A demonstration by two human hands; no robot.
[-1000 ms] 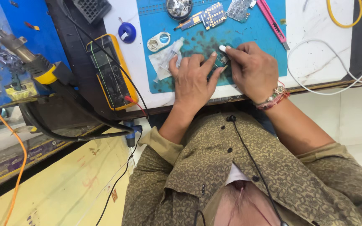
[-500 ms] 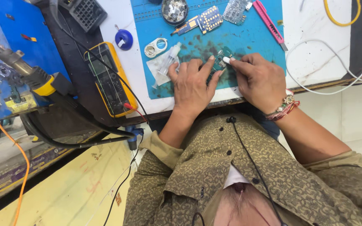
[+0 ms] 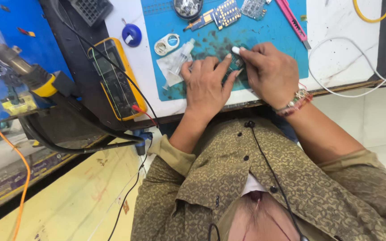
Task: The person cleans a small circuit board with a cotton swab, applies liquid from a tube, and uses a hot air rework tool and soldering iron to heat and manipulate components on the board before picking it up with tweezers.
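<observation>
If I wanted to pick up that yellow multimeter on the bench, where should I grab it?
Probably across the long sides of the yellow multimeter, near its middle, coming from above. It lies flat, face up, and its long, narrow body suits a grip there. Avoid the lower end, where the red lead plugs in.

We see a yellow multimeter (image 3: 116,80) lying flat left of the blue mat (image 3: 287,49) | its screen is a dark, unlit rectangle at the far end | a clear plastic wrapper (image 3: 171,67) lies on the mat's left edge, just beside our left hand (image 3: 206,85)
</observation>
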